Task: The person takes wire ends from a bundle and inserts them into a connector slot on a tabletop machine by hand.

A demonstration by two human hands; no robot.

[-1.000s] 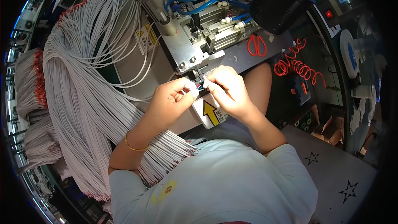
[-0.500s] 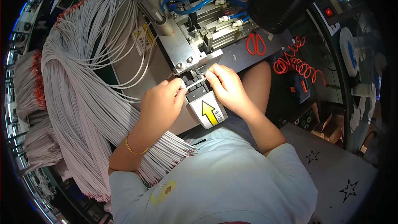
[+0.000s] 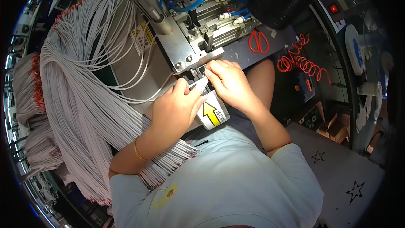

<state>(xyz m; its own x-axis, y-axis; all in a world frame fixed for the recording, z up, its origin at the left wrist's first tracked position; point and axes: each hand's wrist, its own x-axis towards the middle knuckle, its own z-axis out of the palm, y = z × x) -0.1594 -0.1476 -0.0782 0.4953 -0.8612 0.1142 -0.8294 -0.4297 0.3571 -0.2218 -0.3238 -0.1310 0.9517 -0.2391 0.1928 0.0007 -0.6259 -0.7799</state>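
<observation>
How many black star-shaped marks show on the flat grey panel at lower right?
2. The smaller black star-shaped mark lies nearer the person's pale right sleeve; the larger one lies lower and farther right. Others may be hidden.

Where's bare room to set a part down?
The flat grey panel is bare between its black star outlines. Dark grey bench beside the red-looped scissors has room despite scraps. Crowded: the left, under thick white cable bundles, and the silver metal machine by left hand and right hand.

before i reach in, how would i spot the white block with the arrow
Find the metal machine at the top centre. Below it, between the left hand and right hand, sits the white block. A big black-edged yellow arrow marks it alone.
</observation>
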